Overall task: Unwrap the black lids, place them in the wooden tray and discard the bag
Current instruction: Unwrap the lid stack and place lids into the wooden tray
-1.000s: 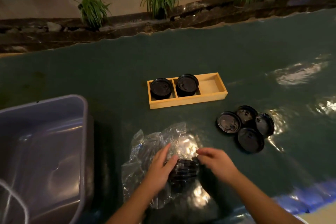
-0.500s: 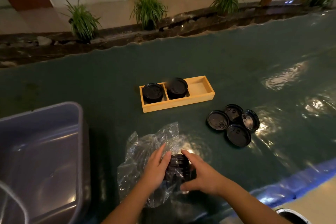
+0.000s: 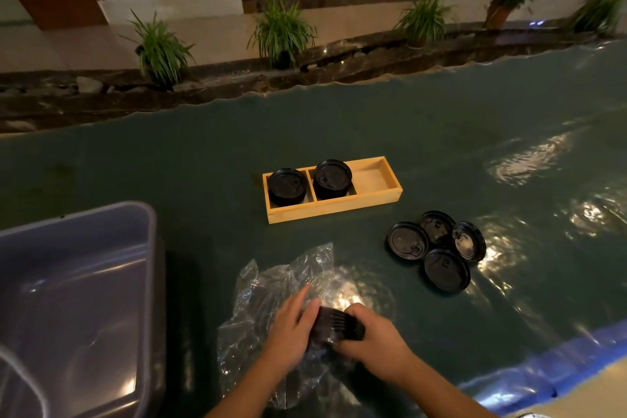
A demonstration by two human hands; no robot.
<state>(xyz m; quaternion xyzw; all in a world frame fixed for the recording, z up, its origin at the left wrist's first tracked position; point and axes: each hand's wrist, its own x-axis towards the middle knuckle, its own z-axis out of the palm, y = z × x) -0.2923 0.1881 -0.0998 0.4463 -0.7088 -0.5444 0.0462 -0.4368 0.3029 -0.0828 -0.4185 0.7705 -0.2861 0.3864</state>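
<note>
Your right hand grips the stack of lids; left hand pins the bag against it. Beyond your fingertips: tray holds two stacks, third compartment empty. Four loose lids remain, right of your fingers.

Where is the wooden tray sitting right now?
In the head view the wooden tray sits mid-table on the green cover, beyond the plastic bag and up-left of four loose black lids; lid stacks fill two compartments, the right one is empty.
</note>
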